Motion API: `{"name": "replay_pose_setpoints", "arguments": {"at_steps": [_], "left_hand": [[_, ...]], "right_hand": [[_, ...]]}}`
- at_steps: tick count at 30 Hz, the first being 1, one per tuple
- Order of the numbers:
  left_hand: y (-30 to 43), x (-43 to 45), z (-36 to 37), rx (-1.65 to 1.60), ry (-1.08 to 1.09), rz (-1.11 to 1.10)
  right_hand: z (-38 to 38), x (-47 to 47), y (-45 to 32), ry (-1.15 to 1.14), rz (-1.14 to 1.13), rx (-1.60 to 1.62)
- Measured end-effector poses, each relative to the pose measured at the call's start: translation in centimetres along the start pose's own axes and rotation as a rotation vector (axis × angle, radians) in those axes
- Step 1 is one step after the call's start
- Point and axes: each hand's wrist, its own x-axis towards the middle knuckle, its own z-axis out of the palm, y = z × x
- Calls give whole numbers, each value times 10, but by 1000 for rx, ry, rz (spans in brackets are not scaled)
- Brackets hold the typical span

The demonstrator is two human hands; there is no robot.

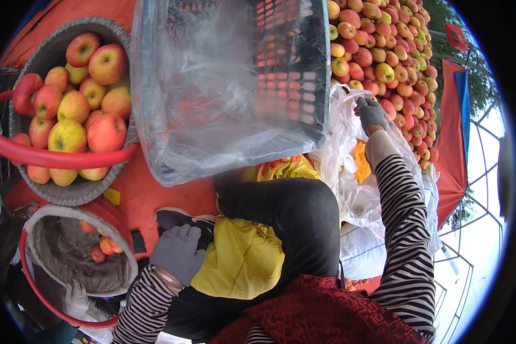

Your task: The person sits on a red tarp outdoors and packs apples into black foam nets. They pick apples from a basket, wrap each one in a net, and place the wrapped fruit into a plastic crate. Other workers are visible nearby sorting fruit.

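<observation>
My right hand [371, 112], in a grey glove, reaches to a sheet of clear plastic [342, 116] beside a large pile of apples [395, 56]; its fingertips are partly hidden, so I cannot tell what they grip. My left hand [178, 251], also gloved in grey, rests near a dark shoe [172, 217] and a yellow cloth [241, 262]. In front of me stands a dark plastic crate [325, 64] lined with clear plastic film. Left of it a lined basket [75, 198] with a red handle is full of red and yellow apples.
A second lined basket [34, 219], tilted, holds several apples at the lower left; another person's gloved hand [75, 296] is at its edge. White sacks [361, 253] and an orange net [361, 163] lie by my right arm. Red sheeting [142, 189] covers the ground.
</observation>
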Motion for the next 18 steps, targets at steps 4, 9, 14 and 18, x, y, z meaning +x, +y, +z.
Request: {"name": "replay_pose_setpoints", "arguments": {"at_steps": [4,9,14,18], "left_hand": [[-1,-2,-13,80,109,121],[24,-5,-17,218,61,216],[35,-5,-5,360,83,234],[31,-17,-11,411,102,108]], "right_hand": [[-43,27,7,166,-92,-206],[-74,6,58,214,81,-111],[-54,-27,94,180,81,-69],[-32,-44,46,225,-103,426]]}}
